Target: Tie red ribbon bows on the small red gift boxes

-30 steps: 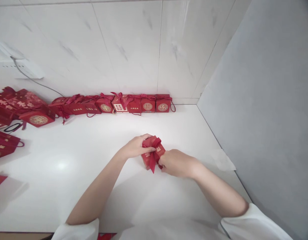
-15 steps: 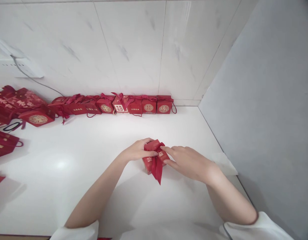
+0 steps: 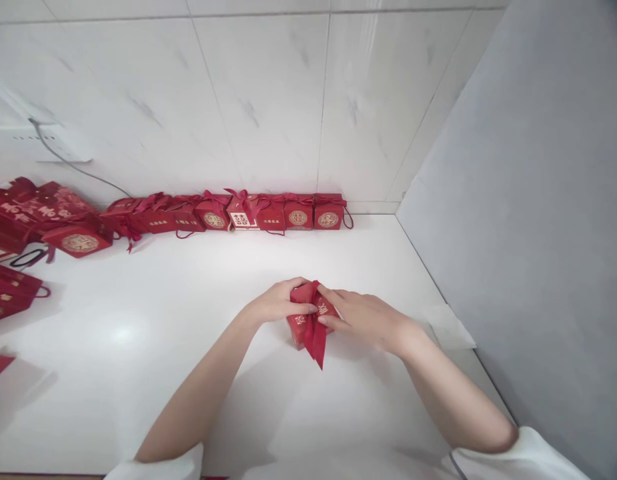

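Note:
A small red gift box (image 3: 300,328) with gold print stands on the white table (image 3: 138,347) in front of me. A red ribbon (image 3: 315,337) hangs down its near side. My left hand (image 3: 275,303) grips the top left of the box, thumb pressed on the ribbon. My right hand (image 3: 361,317) holds the box from the right, index finger stretched over its top and the other fingers curled against its side.
A row of red gift boxes (image 3: 268,212) lines the tiled back wall. More red boxes and bags (image 3: 48,223) are piled at the left. A grey panel (image 3: 528,220) closes the right side. A white paper scrap (image 3: 451,327) lies by it.
My right hand went from a closed grip low on the ribbon to fingers laid over the box top. The ribbon tail now hangs lower. The left hand has hardly moved.

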Demonstrator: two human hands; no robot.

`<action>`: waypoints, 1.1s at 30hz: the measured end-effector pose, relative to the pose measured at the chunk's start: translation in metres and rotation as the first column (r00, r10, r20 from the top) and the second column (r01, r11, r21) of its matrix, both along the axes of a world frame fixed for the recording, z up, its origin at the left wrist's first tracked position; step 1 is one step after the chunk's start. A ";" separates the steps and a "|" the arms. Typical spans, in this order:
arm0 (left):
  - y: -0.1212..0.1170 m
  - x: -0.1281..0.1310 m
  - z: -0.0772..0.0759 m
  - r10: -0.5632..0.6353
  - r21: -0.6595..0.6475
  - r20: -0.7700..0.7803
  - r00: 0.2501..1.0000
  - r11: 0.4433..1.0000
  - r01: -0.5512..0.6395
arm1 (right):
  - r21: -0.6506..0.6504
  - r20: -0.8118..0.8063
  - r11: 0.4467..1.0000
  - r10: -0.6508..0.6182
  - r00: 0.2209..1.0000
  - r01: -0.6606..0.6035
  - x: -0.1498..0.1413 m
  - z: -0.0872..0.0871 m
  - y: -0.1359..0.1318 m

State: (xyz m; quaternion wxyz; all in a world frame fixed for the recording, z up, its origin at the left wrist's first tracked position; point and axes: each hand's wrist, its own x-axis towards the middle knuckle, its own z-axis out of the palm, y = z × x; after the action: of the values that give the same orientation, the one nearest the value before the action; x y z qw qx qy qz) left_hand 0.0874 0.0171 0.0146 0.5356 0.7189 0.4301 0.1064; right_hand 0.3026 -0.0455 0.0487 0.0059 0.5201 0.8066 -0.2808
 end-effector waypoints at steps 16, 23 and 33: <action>-0.046 -0.024 -0.013 0.327 0.694 0.313 0.892 0.563 -0.450 | 0.098 -0.305 0.983 -0.119 0.945 0.156 0.003 -0.045 -0.022; -0.081 -0.026 -0.056 0.417 0.822 0.333 0.846 0.310 -0.477 | 0.337 -0.436 0.932 0.025 0.899 0.137 -0.005 -0.078 -0.023; -0.077 -0.017 -0.065 0.359 0.783 0.344 0.868 0.400 -0.476 | 0.321 -0.624 0.899 -0.037 0.780 0.299 -0.019 -0.116 -0.026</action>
State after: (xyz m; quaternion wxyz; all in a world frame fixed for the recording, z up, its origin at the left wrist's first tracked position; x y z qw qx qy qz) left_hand 0.0702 -0.0601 -0.0508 0.0959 0.7469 0.4546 0.4757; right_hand 0.2835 -0.0713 -0.0672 -0.3841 0.4642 0.7550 -0.2589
